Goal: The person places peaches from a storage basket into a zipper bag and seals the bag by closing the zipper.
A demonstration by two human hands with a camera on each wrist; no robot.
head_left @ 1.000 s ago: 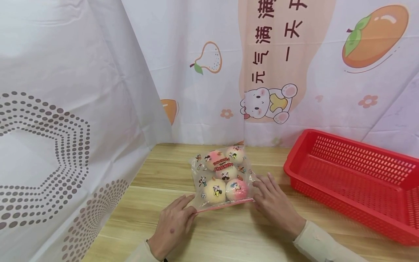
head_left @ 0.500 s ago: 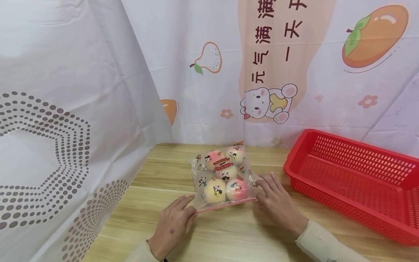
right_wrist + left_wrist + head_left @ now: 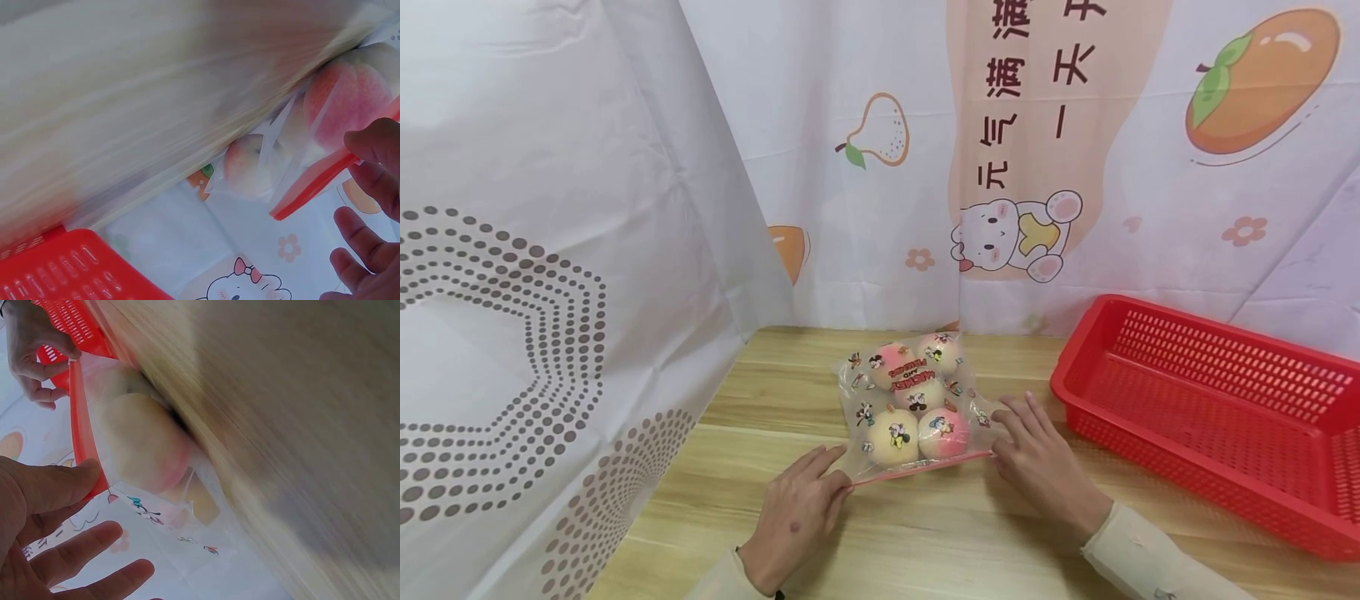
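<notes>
A clear zip bag [image 3: 856,457] with cartoon prints lies on the wooden table and has several yellow-pink peaches [image 3: 892,442] inside. Along its near edge runs a red zip strip [image 3: 917,472]. My left hand [image 3: 793,521] pinches the strip's left end between thumb and forefinger; the other fingers spread away in the left wrist view. At the right end, my right hand [image 3: 1048,471] pinches the same strip with thumb and forefinger [image 3: 369,181]. A short piece of strip sticks out past that pinch in the right wrist view. Whether the zip is sealed, I cannot tell.
A red perforated plastic basket [image 3: 1210,417] stands to the right of my right hand. Printed curtain cloth [image 3: 880,275] hangs behind the table [image 3: 752,400], and a dotted white cloth [image 3: 647,333] borders it on the left.
My right hand has shifted slightly to the right along the bag's near edge, and the strip's right end shows a little further right. The left hand stays put.
</notes>
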